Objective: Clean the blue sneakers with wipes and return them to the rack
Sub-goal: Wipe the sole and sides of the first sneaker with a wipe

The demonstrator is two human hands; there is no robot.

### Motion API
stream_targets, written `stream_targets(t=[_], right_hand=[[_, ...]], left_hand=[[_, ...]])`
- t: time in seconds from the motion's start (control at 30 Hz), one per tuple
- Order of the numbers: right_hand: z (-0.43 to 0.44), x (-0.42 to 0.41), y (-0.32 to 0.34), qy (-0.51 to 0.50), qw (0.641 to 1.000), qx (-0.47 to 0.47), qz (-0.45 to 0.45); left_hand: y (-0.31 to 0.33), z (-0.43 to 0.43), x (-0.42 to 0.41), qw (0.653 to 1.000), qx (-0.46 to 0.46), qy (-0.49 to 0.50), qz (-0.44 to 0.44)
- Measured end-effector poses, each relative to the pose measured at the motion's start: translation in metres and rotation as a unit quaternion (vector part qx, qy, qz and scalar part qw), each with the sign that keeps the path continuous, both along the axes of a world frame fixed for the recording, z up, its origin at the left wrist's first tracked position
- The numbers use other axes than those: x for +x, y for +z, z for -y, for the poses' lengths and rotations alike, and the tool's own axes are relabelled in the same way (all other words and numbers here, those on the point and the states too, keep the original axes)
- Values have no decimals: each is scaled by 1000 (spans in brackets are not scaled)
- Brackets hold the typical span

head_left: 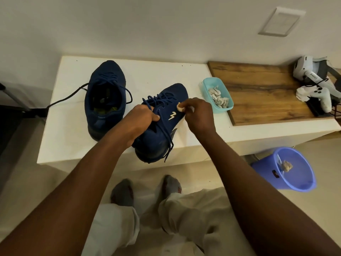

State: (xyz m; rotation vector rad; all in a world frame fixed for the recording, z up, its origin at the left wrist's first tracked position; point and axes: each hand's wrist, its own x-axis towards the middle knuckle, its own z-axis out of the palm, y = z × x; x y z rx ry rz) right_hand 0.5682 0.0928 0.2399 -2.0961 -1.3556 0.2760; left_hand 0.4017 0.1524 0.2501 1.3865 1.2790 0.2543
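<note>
Two dark blue sneakers sit on a white table [66, 137]. The left sneaker [106, 97] stands upright, toe pointing away, untouched. The right sneaker [161, 124] is tilted on its side with a small white zigzag logo facing up and its heel over the table's front edge. My left hand [141, 121] grips it at the tongue and laces. My right hand [198, 114] pinches a small crumpled wipe [180, 107] against the sneaker's side near the toe.
A light blue tub [217, 95] with several rolled wipes stands right of the sneakers. A wooden board [263, 91] holds a white headset [311, 71] and controller [321, 97]. A blue bin [287, 169] with a used wipe stands on the floor at right. A black cable [68, 97] trails off the table's left side.
</note>
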Motion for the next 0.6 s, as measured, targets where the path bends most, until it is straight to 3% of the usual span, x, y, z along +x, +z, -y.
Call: stream_targets(t=[0.07,0.2,0.37,0.43,0.53,0.6], right_hand=[[8,-15,1,33,999,-13,6],[25,-40,9,208,977,-23,30],[-2,7,-6,2,1000,-8,-8],[5,-5,-7,23,999,-20,-20],[25,-32,-2,164,986,-22,19],[18,-23,0,145,989,-15,13]], left_hand=[[-3,0,2,1000,8,-5,-9],[-5,-4,-1,1000,7,8,-7],[-10,2,2,1000,21,1,3],[-13,3,5,999,45,-14,-12],[-13,1,4,998,59,-11,-25],[-12,2,3,998,56,-9,-19]])
